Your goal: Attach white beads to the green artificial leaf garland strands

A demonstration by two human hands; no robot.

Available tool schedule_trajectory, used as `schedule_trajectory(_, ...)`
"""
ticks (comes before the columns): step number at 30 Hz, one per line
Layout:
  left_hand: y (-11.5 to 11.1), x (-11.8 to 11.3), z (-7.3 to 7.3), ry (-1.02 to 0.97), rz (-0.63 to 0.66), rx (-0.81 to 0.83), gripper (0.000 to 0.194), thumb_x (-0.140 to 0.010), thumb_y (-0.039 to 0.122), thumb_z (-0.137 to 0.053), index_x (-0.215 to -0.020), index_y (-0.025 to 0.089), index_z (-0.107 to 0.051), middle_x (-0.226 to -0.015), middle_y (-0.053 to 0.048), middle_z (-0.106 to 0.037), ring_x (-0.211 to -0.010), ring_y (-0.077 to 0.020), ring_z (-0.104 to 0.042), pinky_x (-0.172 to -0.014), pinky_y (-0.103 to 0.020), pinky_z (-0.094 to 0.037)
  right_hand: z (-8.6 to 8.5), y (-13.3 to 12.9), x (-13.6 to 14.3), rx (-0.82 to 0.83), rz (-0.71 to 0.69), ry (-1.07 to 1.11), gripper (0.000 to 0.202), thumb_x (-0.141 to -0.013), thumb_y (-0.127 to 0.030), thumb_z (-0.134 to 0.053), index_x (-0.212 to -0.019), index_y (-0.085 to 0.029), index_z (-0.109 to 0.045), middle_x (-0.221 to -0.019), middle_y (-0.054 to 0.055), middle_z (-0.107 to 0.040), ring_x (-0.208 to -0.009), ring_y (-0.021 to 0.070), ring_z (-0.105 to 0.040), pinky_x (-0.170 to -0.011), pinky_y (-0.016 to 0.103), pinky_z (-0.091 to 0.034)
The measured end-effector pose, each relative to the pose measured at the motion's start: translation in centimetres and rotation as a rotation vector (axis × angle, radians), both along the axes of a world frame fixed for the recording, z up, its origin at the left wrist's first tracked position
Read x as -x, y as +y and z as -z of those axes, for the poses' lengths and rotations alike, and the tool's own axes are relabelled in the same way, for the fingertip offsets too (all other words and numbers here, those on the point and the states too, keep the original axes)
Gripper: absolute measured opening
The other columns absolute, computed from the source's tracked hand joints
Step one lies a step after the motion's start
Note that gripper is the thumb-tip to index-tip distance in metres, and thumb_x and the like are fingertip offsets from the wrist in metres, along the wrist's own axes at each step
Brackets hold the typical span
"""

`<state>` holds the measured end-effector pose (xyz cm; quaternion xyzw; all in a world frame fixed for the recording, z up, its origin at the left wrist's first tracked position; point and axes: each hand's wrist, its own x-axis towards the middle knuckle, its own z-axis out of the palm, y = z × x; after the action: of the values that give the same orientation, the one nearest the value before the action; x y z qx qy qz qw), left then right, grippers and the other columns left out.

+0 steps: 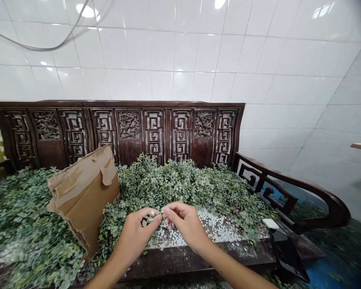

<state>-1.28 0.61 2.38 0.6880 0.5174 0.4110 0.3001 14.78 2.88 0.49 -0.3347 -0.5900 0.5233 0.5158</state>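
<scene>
Over the front of the bench seat, my left hand (140, 229) and my right hand (185, 224) meet at the fingertips. My left hand pinches a small artificial leaf sprig, mostly hidden by the fingers; a small white piece (152, 213) shows by its forefinger. Thumb and forefinger of my right hand are pressed together at the same spot, and what they hold is too small to make out. Behind both hands lies a heap of artificial green sprigs (180, 180). Many small white pieces (216, 224) are scattered on the seat beside my right hand.
A torn cardboard sheet (90, 196) stands upright among the greenery on the left. The dark carved wooden bench (180, 104) has a curved armrest (313, 188) on the right. A black phone-like device (289, 253) and a white object (270, 223) lie at the seat's right end.
</scene>
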Motion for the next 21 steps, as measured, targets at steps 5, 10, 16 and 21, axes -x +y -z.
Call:
schedule_trajectory(5,-0.23,-0.12,0.00,0.013,0.018,-0.013,0.028,-0.085,0.039,-0.052,-0.074,0.019,-0.069,-0.074,-0.001,-0.071,-0.073,-0.0187,-0.062,-0.070,-0.024,-0.046,0.17,-0.13,0.18,0.004,0.073,-0.015,0.025,-0.080,-0.041,-0.068,-0.076,-0.016,-0.069,-0.060,-0.001,-0.061,-0.054,0.0113,-0.054,-0.053,0.023,-0.045)
schedule_trajectory(10,-0.46,-0.10,-0.13,0.034,0.035,0.005,0.029,-0.085,0.038,-0.050,-0.069,0.020,-0.066,-0.070,0.000,-0.068,-0.070,-0.0179,-0.059,-0.069,-0.024,-0.045,-0.06,-0.56,0.14,-0.006,0.064,-0.060,0.022,-0.080,-0.038,-0.068,-0.075,-0.017,-0.071,-0.064,0.001,-0.065,-0.060,0.0130,-0.057,-0.058,0.023,-0.046)
schedule_trajectory(16,-0.22,0.19,0.27,0.025,0.012,0.029,0.030,-0.084,0.041,-0.050,-0.068,0.020,-0.063,-0.069,0.000,-0.065,-0.070,-0.0183,-0.057,-0.068,-0.025,-0.043,-0.35,-0.68,0.45,0.062,0.020,0.019,0.024,-0.077,-0.040,-0.071,-0.074,-0.016,-0.071,-0.064,0.001,-0.067,-0.061,0.0144,-0.061,-0.061,0.025,-0.050)
schedule_trajectory(21,-0.05,0.42,0.58,0.022,0.016,0.043,0.031,-0.084,0.043,-0.051,-0.070,0.019,-0.064,-0.070,0.000,-0.067,-0.072,-0.0190,-0.058,-0.068,-0.026,-0.042,-0.25,-0.51,0.66,0.092,0.013,0.046,0.026,-0.075,-0.041,-0.073,-0.073,-0.016,-0.070,-0.064,0.001,-0.068,-0.061,0.0147,-0.063,-0.062,0.025,-0.051)
